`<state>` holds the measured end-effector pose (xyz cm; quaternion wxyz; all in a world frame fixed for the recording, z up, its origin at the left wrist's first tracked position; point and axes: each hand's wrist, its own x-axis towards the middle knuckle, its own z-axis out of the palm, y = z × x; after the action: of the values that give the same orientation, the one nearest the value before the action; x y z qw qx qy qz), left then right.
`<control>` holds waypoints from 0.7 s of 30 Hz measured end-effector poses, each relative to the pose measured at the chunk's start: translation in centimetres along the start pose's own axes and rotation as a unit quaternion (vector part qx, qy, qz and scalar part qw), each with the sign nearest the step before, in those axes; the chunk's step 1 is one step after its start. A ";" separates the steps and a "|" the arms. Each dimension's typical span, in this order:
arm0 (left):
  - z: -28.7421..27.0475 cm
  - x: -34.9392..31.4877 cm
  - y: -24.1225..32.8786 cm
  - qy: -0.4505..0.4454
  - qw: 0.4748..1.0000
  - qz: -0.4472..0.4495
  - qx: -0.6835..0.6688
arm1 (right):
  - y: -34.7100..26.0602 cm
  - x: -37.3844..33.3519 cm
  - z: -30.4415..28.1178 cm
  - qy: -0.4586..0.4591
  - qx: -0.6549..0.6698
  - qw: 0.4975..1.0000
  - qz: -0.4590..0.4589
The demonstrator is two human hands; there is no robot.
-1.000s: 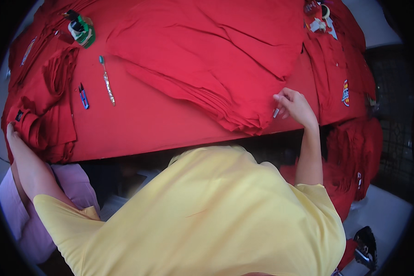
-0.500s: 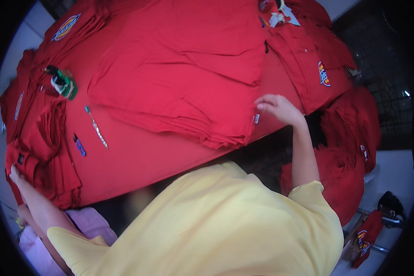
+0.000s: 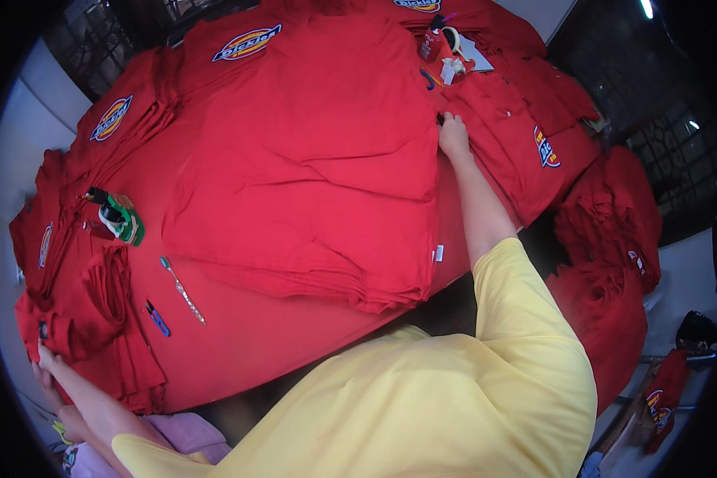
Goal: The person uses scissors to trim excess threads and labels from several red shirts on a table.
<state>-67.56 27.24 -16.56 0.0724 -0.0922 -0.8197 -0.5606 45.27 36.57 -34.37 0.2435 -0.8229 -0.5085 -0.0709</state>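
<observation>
Wide stacked red garments (image 3: pixel 319 175) cover the middle of the table, and a small white label sticks out at their near right corner. My right hand (image 3: pixel 455 137) is at the stack's right edge, fingers closed around a small black object (image 3: pixel 440 119), mostly covered. Far to the left, my left hand (image 3: pixel 46 358) grips the outer edge of a folded red garment (image 3: pixel 76 323); its fingertips are partly hidden. Between the left pile and the middle stack lie blue thread snips (image 3: pixel 158 319) and a slim brush-like stick with a teal end (image 3: pixel 182 291).
A green and white holder (image 3: pixel 121 219) with dark items stands at the left. At the back right are a red container (image 3: pixel 430 45), a tape roll (image 3: pixel 452 40) and white paper (image 3: pixel 476 54). More red garments (image 3: pixel 526 135) lie right. Someone in pink (image 3: pixel 185 434) is at lower left.
My right hand has moved away from the stack's near right corner, farther along its edge to the black object. My left hand stays at the left garment. The whole view has shifted.
</observation>
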 end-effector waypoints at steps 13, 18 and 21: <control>-0.3 -51.3 -0.4 -0.559 0.807 0.174 0.077 | 3.1 11.1 -3.5 -0.017 -0.042 0.999 0.021; -0.3 -63.6 -0.2 -0.499 0.837 0.069 0.215 | 0.7 15.8 0.5 0.116 -0.018 0.990 -0.075; 2.0 -66.3 -3.7 -0.306 0.895 0.246 0.214 | -0.1 17.6 4.5 -0.025 -0.016 0.989 -0.148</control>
<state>-3.99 23.14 -35.40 -0.0286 -0.4401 -0.8525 -0.2805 52.92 52.84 -31.85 0.2048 -0.7440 -0.6292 -0.0936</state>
